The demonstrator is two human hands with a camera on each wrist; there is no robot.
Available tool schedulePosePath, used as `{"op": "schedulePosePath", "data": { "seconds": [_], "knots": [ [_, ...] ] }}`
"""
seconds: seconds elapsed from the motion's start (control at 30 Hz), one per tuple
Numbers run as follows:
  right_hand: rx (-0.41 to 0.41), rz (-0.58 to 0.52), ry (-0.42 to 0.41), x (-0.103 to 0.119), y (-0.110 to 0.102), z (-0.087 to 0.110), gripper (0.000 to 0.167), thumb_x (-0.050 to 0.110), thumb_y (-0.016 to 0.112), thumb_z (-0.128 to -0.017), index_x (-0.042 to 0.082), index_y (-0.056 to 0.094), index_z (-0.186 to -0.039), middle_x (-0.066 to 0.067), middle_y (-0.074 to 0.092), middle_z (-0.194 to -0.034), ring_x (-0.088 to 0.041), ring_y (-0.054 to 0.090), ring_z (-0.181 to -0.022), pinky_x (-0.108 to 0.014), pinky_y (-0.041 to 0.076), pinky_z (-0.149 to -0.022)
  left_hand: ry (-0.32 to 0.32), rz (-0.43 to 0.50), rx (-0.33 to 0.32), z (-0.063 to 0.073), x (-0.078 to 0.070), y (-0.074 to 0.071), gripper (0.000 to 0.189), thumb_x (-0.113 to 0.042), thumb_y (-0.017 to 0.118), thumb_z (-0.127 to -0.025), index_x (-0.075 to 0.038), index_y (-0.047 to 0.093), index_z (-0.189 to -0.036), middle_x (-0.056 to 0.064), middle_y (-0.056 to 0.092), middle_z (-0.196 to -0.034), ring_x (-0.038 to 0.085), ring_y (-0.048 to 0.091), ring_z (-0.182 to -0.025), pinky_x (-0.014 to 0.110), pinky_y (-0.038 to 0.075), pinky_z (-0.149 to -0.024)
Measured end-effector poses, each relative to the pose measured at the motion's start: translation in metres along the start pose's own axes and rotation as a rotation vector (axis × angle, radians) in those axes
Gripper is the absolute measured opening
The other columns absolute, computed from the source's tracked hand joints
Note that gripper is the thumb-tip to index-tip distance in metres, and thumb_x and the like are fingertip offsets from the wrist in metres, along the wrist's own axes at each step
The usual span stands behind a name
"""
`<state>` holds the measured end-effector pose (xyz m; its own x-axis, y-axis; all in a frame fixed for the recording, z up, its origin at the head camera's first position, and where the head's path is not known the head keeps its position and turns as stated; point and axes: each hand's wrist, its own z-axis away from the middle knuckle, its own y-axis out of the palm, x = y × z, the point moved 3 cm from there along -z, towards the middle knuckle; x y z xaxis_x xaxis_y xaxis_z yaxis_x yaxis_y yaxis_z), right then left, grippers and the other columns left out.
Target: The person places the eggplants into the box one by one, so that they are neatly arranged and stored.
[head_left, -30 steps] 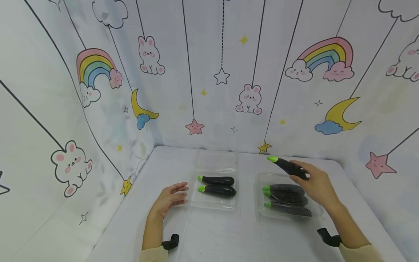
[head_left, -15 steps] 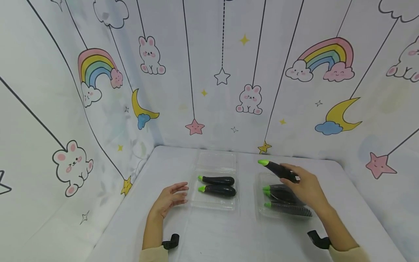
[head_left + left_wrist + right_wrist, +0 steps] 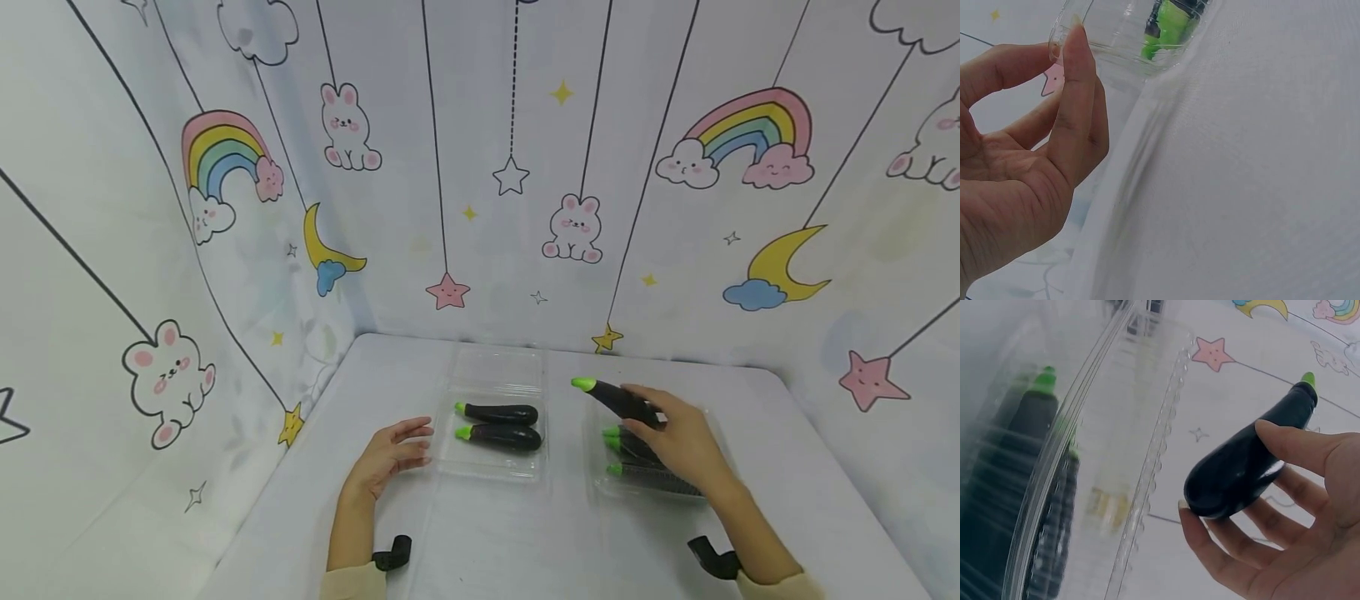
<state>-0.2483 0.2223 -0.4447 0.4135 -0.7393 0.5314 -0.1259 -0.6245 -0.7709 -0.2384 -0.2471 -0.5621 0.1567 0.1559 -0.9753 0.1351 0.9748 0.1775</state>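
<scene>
In the head view my right hand (image 3: 681, 435) holds a dark eggplant (image 3: 618, 399) with a bright green tip, tilted above the right clear plastic box (image 3: 597, 477). The right wrist view shows thumb and fingers round the eggplant (image 3: 1244, 459). More eggplants (image 3: 654, 477) lie in that box, partly hidden by my hand. My left hand (image 3: 386, 458) stays at the left side of another clear box (image 3: 487, 473), fingers loosely bent. Its fingertips overlap the box edge in the left wrist view; whether they press on it I cannot tell. Two eggplants (image 3: 501, 437) lie side by side inside.
The left box has its clear lid (image 3: 495, 367) folded back behind it. Both boxes stand on a white-covered table (image 3: 525, 542). A cloth backdrop (image 3: 480, 242) printed with rabbits, stars and rainbows rises behind and at the sides.
My right hand has moved left and slightly down with the eggplant, over the right box. The left hand has stayed in place.
</scene>
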Motion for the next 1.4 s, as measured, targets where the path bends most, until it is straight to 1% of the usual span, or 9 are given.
{"op": "schedulePosePath", "data": {
  "seconds": [0.17,0.3,0.53,0.77,0.93,1.03,1.27,1.4],
  "knots": [
    [0.024,-0.011,-0.006,0.008,0.008,-0.002,0.055,0.016,0.081,-0.093,0.018,0.062,-0.145,-0.021,0.062,-0.141,-0.043,0.064,-0.121,-0.053,0.063,-0.083,0.000,-0.006,-0.016,0.000,0.000,-0.001,0.062,0.009,0.068,-0.092,0.009,0.047,-0.150,0.031,0.053,-0.143,0.027,0.062,-0.112,0.035,0.063,-0.087],
    [0.037,-0.021,-0.009,0.014,0.012,-0.002,0.056,0.016,0.082,-0.092,0.018,0.063,-0.144,-0.021,0.063,-0.140,-0.043,0.064,-0.122,-0.055,0.062,-0.086,-0.002,-0.006,-0.021,-0.001,0.001,-0.001,0.061,0.008,0.068,-0.091,0.008,0.049,-0.149,0.031,0.053,-0.143,0.029,0.062,-0.113,0.035,0.063,-0.087],
    [0.072,-0.026,-0.005,0.024,0.024,-0.002,0.056,0.018,0.081,-0.093,0.019,0.062,-0.145,-0.018,0.062,-0.143,-0.042,0.062,-0.125,-0.059,0.060,-0.090,-0.006,-0.011,-0.021,-0.001,0.002,-0.001,0.064,0.008,0.068,-0.091,0.009,0.045,-0.151,0.030,0.054,-0.143,0.029,0.061,-0.113,0.035,0.063,-0.088],
    [0.079,-0.009,-0.030,0.031,0.040,-0.005,0.056,0.021,0.083,-0.091,0.021,0.064,-0.143,-0.014,0.065,-0.139,-0.038,0.065,-0.122,-0.057,0.060,-0.088,-0.008,-0.016,-0.031,-0.001,0.001,-0.001,0.061,0.009,0.067,-0.092,0.009,0.047,-0.150,0.030,0.054,-0.143,0.028,0.062,-0.113,0.035,0.063,-0.087],
    [0.093,0.002,-0.038,0.036,0.049,-0.008,0.056,0.022,0.083,-0.091,0.023,0.064,-0.144,-0.011,0.066,-0.139,-0.035,0.064,-0.124,-0.055,0.059,-0.091,-0.005,-0.018,-0.020,-0.001,0.001,0.000,0.062,0.007,0.068,-0.093,0.008,0.046,-0.151,0.031,0.053,-0.145,0.031,0.061,-0.116,0.035,0.063,-0.089],
    [0.087,0.002,-0.052,0.039,0.053,-0.010,0.056,0.021,0.083,-0.091,0.021,0.064,-0.143,-0.010,0.067,-0.138,-0.035,0.064,-0.124,-0.055,0.058,-0.093,-0.003,-0.019,-0.016,0.000,0.001,0.001,0.061,0.006,0.067,-0.094,0.008,0.046,-0.151,0.031,0.052,-0.144,0.033,0.060,-0.117,0.035,0.063,-0.089],
    [0.077,0.009,-0.069,0.047,0.061,-0.013,0.056,0.021,0.085,-0.089,0.021,0.066,-0.141,-0.009,0.069,-0.135,-0.033,0.066,-0.122,-0.054,0.058,-0.095,-0.001,-0.010,-0.013,0.000,0.001,0.001,0.061,0.007,0.068,-0.093,0.008,0.047,-0.151,0.031,0.052,-0.144,0.027,0.061,-0.111,0.033,0.063,-0.088],
    [0.087,-0.006,-0.078,0.053,0.065,-0.017,0.056,0.021,0.085,-0.089,0.021,0.066,-0.141,-0.007,0.070,-0.133,-0.031,0.067,-0.120,-0.053,0.059,-0.093,-0.004,-0.011,-0.015,0.000,0.000,0.001,0.062,0.007,0.068,-0.093,0.007,0.047,-0.151,0.030,0.052,-0.144,0.027,0.061,-0.112,0.034,0.063,-0.088]
  ]
}}
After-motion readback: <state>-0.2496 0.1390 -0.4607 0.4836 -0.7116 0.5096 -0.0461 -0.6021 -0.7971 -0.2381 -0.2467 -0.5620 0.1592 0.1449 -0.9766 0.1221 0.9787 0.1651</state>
